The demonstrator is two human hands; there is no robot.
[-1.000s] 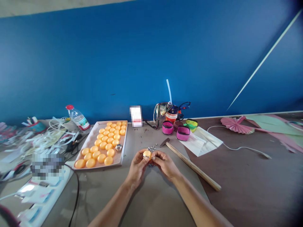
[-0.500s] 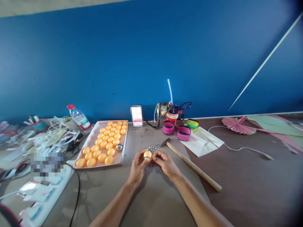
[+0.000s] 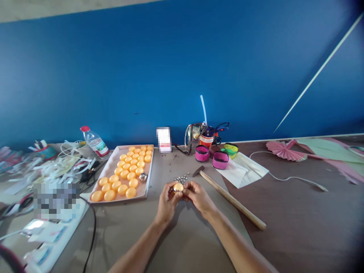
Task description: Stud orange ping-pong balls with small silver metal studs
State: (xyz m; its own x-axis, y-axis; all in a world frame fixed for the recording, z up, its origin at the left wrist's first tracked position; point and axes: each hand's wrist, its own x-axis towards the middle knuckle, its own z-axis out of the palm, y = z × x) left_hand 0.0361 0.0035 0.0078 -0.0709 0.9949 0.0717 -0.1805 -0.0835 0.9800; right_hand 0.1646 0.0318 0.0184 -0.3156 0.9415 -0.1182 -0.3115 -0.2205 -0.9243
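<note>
My left hand (image 3: 167,203) is closed around a small orange ball (image 3: 178,187) with a shiny metallic rim, gripping its left side between thumb and fingers. At the ball's right edge, my right hand (image 3: 200,197) is closed with thumb and forefinger pinched against it. Whether the right fingers also hold something tiny cannot be made out. Small silver steel balls (image 3: 182,179) lie scattered on the mat just behind my hands. To the left, a shallow tray (image 3: 113,163) carries several orange balls (image 3: 124,174) in rows, along with a shiny silver dome-shaped piece (image 3: 143,177).
A wooden-handled hammer (image 3: 233,199) lies right of my hands. Behind it are pink bands (image 3: 220,160) and a white paper sheet (image 3: 250,170). A water bottle (image 3: 95,142) leans behind the tray. Cables and a white power strip (image 3: 62,235) clutter the left.
The orange ball has turned slightly between my fingers, and its smooth top now faces up more. My hands have shifted a little, and more of the steel balls behind them show.
</note>
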